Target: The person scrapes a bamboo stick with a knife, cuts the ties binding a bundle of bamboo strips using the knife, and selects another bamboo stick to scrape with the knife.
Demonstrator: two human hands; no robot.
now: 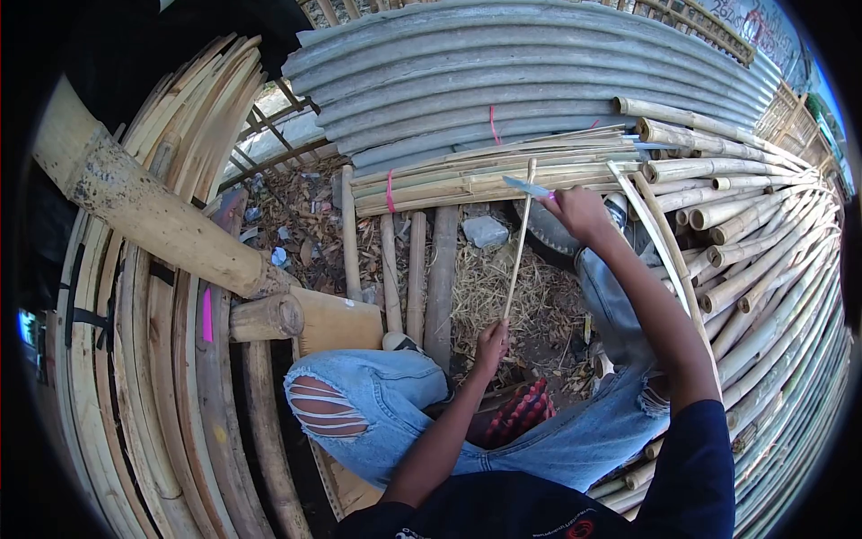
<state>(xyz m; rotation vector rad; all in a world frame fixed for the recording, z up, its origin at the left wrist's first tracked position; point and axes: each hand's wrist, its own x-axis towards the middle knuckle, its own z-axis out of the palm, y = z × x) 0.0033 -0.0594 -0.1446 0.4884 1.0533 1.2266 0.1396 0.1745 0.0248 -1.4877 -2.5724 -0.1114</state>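
Observation:
My left hand (492, 346) is closed round the lower end of a thin bamboo strip (518, 247), which stands up and away from me above the shavings. A knife (528, 187) with a light-blue blade and a pink handle is gripped in my right hand (577, 214). Its blade lies across the strip near the upper end. Behind the strip's top rests a bundle of split bamboo (467, 177) tied with pink string.
Bamboo poles (718, 216) are stacked at the right. Long split slats (135, 359) and a thick pole (171, 211) fill the left. Corrugated sheets (539, 72) lie at the back. Shavings (480, 287) cover the ground between my legs, near a tire (549, 244).

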